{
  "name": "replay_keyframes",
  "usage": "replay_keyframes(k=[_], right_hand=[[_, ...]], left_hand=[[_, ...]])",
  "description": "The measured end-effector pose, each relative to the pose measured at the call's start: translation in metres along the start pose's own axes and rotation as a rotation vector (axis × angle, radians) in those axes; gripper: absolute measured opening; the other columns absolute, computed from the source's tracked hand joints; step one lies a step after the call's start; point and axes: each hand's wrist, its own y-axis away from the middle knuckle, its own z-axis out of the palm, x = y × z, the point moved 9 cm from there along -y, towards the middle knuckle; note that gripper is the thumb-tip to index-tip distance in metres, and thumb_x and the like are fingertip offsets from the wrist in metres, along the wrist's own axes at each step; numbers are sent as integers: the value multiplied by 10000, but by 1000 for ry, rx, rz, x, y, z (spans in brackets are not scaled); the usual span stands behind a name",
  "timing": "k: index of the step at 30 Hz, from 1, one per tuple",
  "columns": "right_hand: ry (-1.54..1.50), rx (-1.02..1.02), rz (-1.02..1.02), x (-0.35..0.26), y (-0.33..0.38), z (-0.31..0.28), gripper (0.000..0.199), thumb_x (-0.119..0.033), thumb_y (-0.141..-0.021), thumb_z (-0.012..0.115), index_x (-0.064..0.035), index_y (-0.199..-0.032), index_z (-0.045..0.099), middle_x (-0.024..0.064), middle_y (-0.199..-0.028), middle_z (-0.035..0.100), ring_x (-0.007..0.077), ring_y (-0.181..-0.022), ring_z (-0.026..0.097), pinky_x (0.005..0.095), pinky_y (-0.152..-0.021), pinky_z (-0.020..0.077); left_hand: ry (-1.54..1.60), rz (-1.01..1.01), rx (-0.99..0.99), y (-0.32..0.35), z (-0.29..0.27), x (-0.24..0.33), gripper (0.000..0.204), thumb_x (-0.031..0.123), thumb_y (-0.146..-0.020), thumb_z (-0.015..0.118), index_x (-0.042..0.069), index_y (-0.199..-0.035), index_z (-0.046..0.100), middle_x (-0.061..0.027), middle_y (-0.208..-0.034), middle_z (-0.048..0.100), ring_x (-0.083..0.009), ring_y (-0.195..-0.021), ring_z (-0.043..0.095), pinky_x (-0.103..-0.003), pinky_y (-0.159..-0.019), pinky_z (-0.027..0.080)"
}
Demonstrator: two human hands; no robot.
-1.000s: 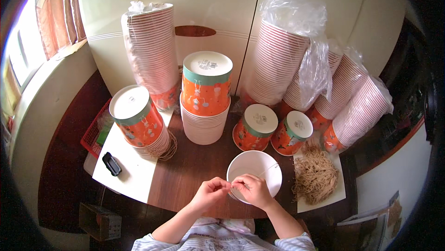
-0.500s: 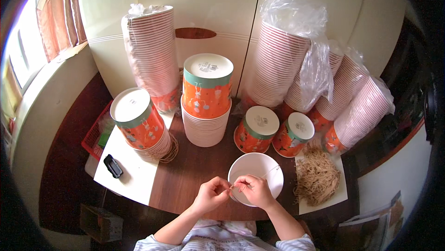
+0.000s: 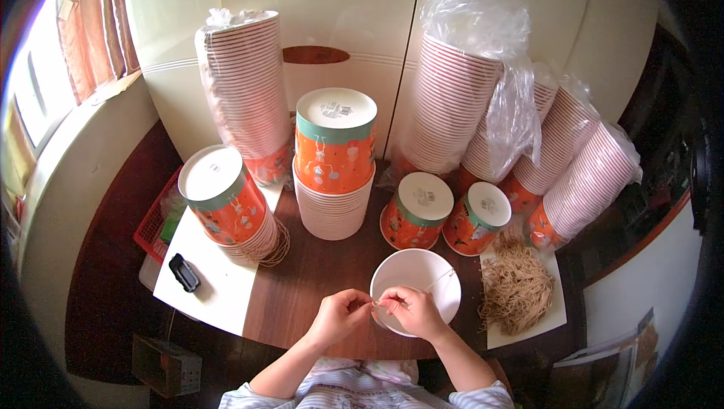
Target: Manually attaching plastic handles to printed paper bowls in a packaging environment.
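Observation:
A white-lined paper bucket (image 3: 400, 267) stands mouth up at the table's front, with a thin cord (image 3: 440, 281) showing at its far right wall. Over its near left rim my two hands almost meet. My left hand (image 3: 338, 315) pinches thumb against forefinger, and my right hand (image 3: 415, 311) pinches opposite it. Between the fingertips lies a short, light bit of cord, mostly hidden. To the right, a heap of tan paper cord (image 3: 516, 288) rests on a white sheet.
Two upturned orange buckets (image 3: 422, 209) stand behind the open one. Farther left are an orange-topped stack (image 3: 332, 160) and a tilted stack (image 3: 226, 198) ringed with cord loops. Tall plastic-wrapped stacks (image 3: 452, 99) line the back. A black tray-like object (image 3: 183, 273) lies on white board.
My hands stay at the bucket's rim; the fingertips have shifted only slightly. The view has moved a little, and nothing else has visibly changed.

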Motion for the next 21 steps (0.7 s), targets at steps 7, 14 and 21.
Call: replay_keyframes(k=[7, 14, 21], right_hand=[[32, 4, 2, 0, 0, 1, 74, -81, -795, 586, -13, -821, 599, 82, -695, 618, 148, -600, 604, 275, -555, 473], [80, -22, 19, 3, 1, 4, 93, -103, -779, 603, -22, -821, 591, 116, -720, 614, 239, -649, 612, 325, -584, 470], [122, -42, -25, -5, 0, 5, 78, -94, -782, 585, -24, -809, 563, 129, -745, 602, 292, -701, 597, 356, -604, 461]], left_hand=[[243, -8, -85, 1, 9, -2, 90, 66, -842, 553, -12, -884, 543, 9, -780, 560, -36, -697, 498, -177, -624, 421], [336, -9, -97, 1, 11, -1, 79, 56, -859, 523, -7, -905, 513, 2, -809, 546, -38, -737, 500, -175, -655, 419], [286, 39, -59, -1, 7, -4, 69, 69, -869, 515, 4, -879, 495, 16, -769, 508, -32, -686, 447, -175, -584, 389]])
